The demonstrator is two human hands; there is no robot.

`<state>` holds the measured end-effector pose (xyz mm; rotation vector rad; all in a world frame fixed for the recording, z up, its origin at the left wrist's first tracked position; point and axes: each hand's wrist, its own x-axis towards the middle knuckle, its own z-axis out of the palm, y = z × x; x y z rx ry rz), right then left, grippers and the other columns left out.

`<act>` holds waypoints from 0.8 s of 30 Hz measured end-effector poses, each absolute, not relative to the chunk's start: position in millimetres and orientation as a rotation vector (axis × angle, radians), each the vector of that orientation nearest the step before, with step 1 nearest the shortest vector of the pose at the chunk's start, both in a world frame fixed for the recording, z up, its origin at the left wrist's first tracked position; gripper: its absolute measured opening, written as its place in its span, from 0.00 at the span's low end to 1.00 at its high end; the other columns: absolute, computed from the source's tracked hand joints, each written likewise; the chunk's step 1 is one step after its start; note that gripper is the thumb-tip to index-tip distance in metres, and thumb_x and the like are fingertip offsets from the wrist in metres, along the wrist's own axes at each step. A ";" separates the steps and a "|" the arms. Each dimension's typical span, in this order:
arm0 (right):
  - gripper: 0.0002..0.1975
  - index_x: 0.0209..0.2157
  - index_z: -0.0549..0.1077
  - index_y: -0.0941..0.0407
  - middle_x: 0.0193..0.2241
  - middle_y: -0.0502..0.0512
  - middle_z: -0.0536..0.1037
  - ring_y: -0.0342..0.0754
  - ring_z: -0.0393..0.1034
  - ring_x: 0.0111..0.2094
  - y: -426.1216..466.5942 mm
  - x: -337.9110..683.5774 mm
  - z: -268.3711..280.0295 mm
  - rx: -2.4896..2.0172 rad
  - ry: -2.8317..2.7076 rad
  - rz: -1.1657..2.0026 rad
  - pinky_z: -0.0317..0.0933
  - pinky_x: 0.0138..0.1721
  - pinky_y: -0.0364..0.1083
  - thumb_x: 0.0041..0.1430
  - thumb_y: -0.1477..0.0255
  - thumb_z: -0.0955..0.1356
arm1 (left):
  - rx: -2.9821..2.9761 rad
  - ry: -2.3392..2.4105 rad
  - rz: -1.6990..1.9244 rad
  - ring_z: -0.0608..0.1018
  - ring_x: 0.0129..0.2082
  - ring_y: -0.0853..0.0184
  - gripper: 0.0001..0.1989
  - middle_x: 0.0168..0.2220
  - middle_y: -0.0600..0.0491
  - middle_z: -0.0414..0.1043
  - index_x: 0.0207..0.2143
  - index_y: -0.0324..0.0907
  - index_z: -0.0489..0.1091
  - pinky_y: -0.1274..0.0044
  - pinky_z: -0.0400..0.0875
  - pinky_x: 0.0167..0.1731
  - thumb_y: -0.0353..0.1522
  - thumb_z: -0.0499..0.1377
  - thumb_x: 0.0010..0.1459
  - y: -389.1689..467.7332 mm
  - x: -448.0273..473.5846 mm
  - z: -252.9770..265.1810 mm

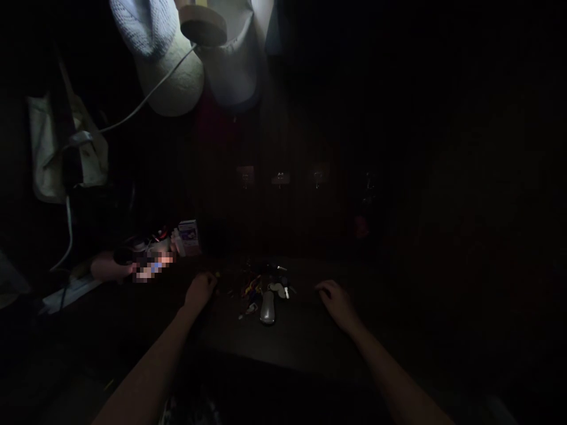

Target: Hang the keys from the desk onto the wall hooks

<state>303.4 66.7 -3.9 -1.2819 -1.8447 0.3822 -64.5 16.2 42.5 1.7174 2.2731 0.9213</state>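
In dim light, my left hand point(202, 289) rests on the dark table, fingers loosely bent, with nothing seen in it. A tiny yellowish piece point(217, 274) lies by its fingertips. Across the table my right hand point(335, 300) lies with its fingers bent but apart, holding nothing visible. Between the hands is a loose pile of small items. At its front sits a silvery rounded object point(267, 308), possibly a computer mouse. Behind that are keys point(286, 291) beside a pale curved piece point(277, 288). Yellow and dark bits point(252, 287) are too dim to name.
At the left stand a small box point(189, 234), a white bottle point(178, 242) and a pinkish container point(110, 265). Caps point(170, 82) and a lamp point(204, 26) with a white cable point(150, 91) hang above. A pale bag point(44, 147) hangs far left. Darkness hides the right side.
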 end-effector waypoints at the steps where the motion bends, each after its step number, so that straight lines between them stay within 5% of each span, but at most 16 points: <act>1: 0.12 0.27 0.74 0.55 0.33 0.54 0.74 0.48 0.70 0.39 66.7 303.5 -3.8 -1.285 -1.848 0.382 0.60 0.45 0.47 0.48 0.77 0.60 | 1.699 2.239 0.965 0.74 0.37 0.61 0.08 0.29 0.48 0.74 0.22 0.41 0.71 0.74 0.63 0.39 0.32 0.54 0.50 18.4 -63.8 46.4; 10: 0.11 0.28 0.73 0.54 0.32 0.54 0.74 0.48 0.69 0.38 66.5 305.3 -6.8 -1.238 -1.832 0.399 0.61 0.44 0.47 0.50 0.75 0.60 | 1.388 1.844 1.303 0.77 0.32 0.64 0.12 0.28 0.50 0.76 0.28 0.41 0.72 0.76 0.68 0.31 0.39 0.55 0.49 48.7 -44.3 82.8; 17: 0.11 0.28 0.73 0.54 0.34 0.54 0.74 0.49 0.69 0.39 67.0 305.7 -6.0 -1.262 -1.846 0.423 0.60 0.45 0.48 0.49 0.75 0.60 | 0.748 1.044 1.541 0.77 0.34 0.70 0.05 0.35 0.50 0.76 0.29 0.40 0.71 0.78 0.69 0.37 0.32 0.57 0.52 51.3 -25.9 117.2; 24: 0.11 0.27 0.73 0.54 0.33 0.54 0.74 0.48 0.70 0.38 67.6 304.5 -5.3 -1.261 -1.826 0.420 0.61 0.43 0.47 0.49 0.75 0.60 | 0.632 1.086 1.640 0.69 0.17 0.79 0.07 0.25 0.54 0.74 0.26 0.38 0.71 0.85 0.56 0.15 0.32 0.57 0.53 67.1 -20.8 130.6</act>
